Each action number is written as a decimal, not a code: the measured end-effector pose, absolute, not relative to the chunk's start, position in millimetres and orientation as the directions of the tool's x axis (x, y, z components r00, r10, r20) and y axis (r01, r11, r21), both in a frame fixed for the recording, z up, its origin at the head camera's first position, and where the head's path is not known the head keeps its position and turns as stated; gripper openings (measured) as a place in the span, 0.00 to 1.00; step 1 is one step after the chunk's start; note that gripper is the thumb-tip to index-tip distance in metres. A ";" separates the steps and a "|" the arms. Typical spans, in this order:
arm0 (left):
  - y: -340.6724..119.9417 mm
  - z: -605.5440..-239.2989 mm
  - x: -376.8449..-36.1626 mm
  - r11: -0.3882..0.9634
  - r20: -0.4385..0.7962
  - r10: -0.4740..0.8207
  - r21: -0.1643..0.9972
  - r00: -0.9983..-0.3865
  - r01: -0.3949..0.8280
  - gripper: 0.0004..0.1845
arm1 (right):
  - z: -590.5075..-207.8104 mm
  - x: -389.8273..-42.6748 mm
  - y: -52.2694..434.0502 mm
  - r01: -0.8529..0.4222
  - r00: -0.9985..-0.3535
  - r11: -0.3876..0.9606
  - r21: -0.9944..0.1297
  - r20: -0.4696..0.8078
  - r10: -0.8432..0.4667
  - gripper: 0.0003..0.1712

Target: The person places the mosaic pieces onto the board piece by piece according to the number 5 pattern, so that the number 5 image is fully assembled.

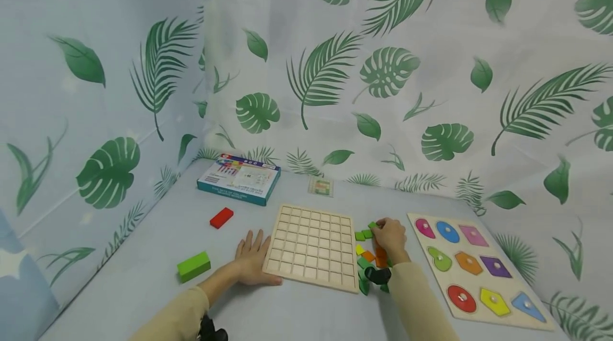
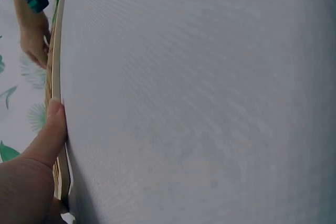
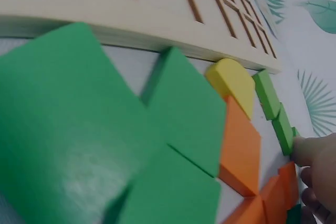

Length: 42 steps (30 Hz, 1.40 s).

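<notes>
Two bare hands work on a pale grey surface (image 1: pixel 330 313), one on either side of a light wooden board with a square grid (image 1: pixel 310 249). The left hand (image 1: pixel 253 262) lies with fingers straight and spread at the board's left edge, its thumb touching the side of the wood. The right hand (image 1: pixel 391 236) reaches past the board's right edge with bent fingers, the tips at a small light-green block (image 1: pixel 372 225); whether they pinch it or only touch it, I cannot tell. Two more light-green blocks form a row with that one, leading back toward the board. Nearer the person lie a yellow block (image 1: pixel 360 249), several orange blocks (image 1: pixel 381 259) and darker green blocks (image 1: pixel 365 263), crowded beside the board. A red rectangular block (image 1: pixel 222 217) and a light-green rectangular block (image 1: pixel 193 266) rest left of the left hand, and a wooden shape-puzzle board (image 1: pixel 447 277) lies on the far right.
</notes>
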<state>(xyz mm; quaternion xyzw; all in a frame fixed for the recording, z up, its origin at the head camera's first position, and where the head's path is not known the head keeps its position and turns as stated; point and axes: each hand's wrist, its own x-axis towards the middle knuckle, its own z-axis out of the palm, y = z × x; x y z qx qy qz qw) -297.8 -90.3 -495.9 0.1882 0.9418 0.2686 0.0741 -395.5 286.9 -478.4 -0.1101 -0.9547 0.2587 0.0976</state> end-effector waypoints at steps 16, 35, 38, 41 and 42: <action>-90.3 -500.4 -302.5 0.817 -0.077 0.381 0.494 -0.921 0.297 0.61 | -464.9 -392.4 285.4 -0.097 -0.978 0.828 -0.552 0.207 0.024 0.15; -87.9 -478.6 -291.9 0.810 -0.101 0.397 0.506 -0.912 0.297 0.59 | -468.6 -389.9 237.3 -0.337 -0.939 0.762 -0.554 0.260 -0.226 0.12; -86.8 -475.4 -289.9 0.815 -0.096 0.389 0.499 -0.916 0.294 0.58 | -469.5 -389.9 232.2 -0.382 -0.922 0.755 -0.533 0.277 -0.270 0.12; -86.5 -478.4 -291.3 0.816 -0.098 0.388 0.500 -0.917 0.292 0.58 | -471.3 -391.1 227.9 -0.423 -0.904 0.746 -0.514 0.301 -0.305 0.11; -86.7 -481.7 -292.5 0.812 -0.090 0.390 0.504 -0.917 0.296 0.58 | -472.3 -391.5 226.7 -0.427 -0.902 0.745 -0.512 0.303 -0.308 0.11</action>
